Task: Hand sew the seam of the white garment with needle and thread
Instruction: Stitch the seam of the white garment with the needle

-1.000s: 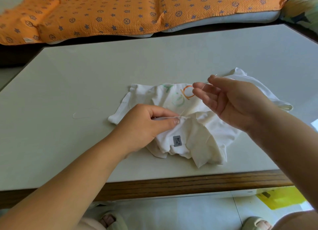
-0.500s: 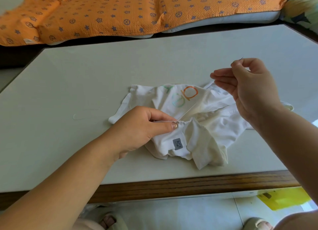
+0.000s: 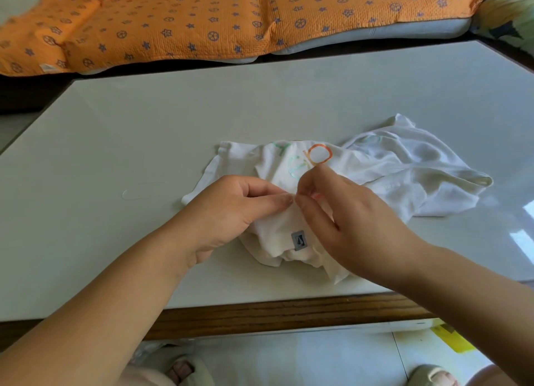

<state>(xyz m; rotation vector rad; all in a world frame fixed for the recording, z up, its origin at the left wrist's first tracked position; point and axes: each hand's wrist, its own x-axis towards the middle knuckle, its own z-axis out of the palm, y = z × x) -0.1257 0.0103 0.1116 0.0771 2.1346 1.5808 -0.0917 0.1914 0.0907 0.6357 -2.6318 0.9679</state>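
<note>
On the garment (image 3: 404,166), the right hand (image 3: 355,227) has dropped, fingers bunched, hold unclear, beside the left hand (image 3: 231,209), which still pinches the garment.

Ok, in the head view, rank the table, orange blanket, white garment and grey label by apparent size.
1. table
2. orange blanket, though it lies farther off and is cut by the frame edge, so its place against the table is unsure
3. white garment
4. grey label
</note>
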